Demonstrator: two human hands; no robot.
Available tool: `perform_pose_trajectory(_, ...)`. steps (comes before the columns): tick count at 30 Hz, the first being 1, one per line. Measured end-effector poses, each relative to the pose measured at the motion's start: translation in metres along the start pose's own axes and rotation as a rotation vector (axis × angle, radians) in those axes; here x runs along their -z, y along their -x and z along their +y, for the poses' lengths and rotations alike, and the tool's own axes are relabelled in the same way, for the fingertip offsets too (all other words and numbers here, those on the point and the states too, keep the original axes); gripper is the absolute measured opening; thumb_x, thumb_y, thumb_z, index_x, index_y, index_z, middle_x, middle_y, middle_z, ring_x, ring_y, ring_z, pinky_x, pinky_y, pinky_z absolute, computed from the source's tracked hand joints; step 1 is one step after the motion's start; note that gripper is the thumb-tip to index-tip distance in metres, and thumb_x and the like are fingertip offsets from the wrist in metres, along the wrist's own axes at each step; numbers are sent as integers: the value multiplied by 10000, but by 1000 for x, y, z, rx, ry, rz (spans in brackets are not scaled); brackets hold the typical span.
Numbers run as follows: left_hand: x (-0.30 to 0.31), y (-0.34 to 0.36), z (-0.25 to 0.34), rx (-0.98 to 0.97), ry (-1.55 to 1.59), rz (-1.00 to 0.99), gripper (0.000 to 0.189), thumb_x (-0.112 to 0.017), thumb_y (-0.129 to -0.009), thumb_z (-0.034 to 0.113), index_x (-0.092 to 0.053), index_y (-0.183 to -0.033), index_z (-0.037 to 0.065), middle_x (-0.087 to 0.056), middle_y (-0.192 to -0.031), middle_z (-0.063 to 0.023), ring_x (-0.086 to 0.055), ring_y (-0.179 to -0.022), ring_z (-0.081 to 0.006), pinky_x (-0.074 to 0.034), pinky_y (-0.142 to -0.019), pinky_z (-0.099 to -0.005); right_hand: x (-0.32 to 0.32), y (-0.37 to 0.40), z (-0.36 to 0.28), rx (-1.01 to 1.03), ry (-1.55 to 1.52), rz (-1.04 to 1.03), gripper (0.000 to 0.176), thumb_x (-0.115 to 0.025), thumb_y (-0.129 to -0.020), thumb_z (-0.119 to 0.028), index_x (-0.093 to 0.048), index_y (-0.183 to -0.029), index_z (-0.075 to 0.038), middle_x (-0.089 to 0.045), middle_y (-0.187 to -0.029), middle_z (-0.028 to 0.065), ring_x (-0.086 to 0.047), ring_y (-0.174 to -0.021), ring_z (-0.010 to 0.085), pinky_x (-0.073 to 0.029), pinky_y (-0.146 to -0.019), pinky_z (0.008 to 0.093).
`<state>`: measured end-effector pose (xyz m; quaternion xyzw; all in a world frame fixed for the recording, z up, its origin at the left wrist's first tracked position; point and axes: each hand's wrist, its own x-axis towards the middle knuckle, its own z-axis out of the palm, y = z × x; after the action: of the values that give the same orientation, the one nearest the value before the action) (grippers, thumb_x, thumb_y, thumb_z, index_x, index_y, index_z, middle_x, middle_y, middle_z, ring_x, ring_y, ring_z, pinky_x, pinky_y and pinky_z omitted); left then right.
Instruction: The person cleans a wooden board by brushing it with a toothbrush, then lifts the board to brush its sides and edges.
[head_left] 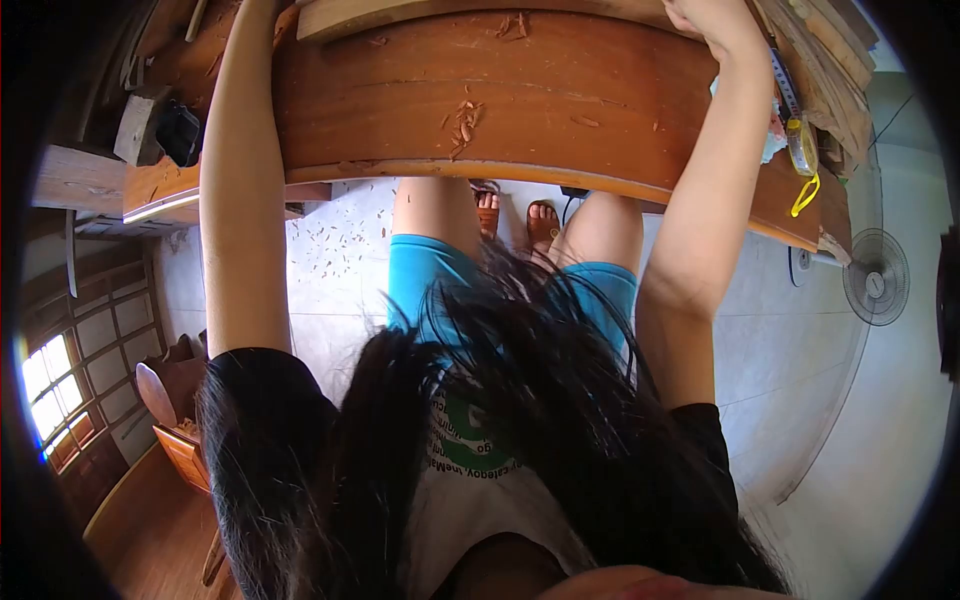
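My right hand (708,22) is at the top edge, partly cut off. Its visible fingers are curled in, and what they hold, if anything, is out of sight. Near it runs a long pale wooden board (345,18), lying across the far part of the brown wooden table (380,110). My left forearm (243,170) stretches over the table, but the hand lies beyond the frame. Reddish wood shavings (466,127) are scattered between my arms.
To the right sit a tape measure (801,147) with a yellow strap (804,196) and stacked wood pieces (832,60). On the left are a wooden block (141,126) and a black object (180,132). A fan (876,277) stands at far right. Shavings litter the floor (335,245).
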<state>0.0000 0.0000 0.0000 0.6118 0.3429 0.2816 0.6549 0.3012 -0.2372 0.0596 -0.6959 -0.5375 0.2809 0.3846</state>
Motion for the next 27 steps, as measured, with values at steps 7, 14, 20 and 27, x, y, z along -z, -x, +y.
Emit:
perform_pose_trajectory(7, -10, 11, 5, -13, -69, 66, 543, -571, -922, 487, -744, -1116, 10, -730, -989, -164, -650, -809, -222, -528, -758, -347, 30, 7, 25, 172, 261, 74, 244, -691, -964, -164, -744, -1166, -37, -632, -708, -41, -442, -544, 31, -340, -467, 223)
perform_pose_trajectory(14, -7, 9, 6, -6, -74, 64, 556, -574, -913, 499, -746, -1115, 10, -733, -985, -162, -647, -796, -215, -522, -740, -329, 9, 15, 48, 396, -24, 120, 222, -697, -936, -64, -731, -1137, 24, -755, -1062, 83, -654, -889, 87, -510, -815, 219)
perform_pose_trajectory(20, -9, 9, 7, -14, -58, 59, 563, -584, -908, 499, -743, -1112, -1, -733, -1014, -186, -660, -816, -228, -529, -767, -319, 9, 17, 47, 436, 180, 286, 207, -700, -926, -67, -741, -1113, 12, -768, -1028, 107, -672, -879, 101, -523, -798, 237)
perform_pose_trajectory(27, -5, 6, 6, -43, -89, 66, 579, -588, -906, 500, -737, -1108, -22, -729, -1030, -192, -665, -837, -246, -534, -791, -338, 6, 21, 45, 412, 157, 290, 207, -689, -929, -79, -739, -1111, 5, -757, -1073, 129, -702, -899, 135, -528, -813, 270)
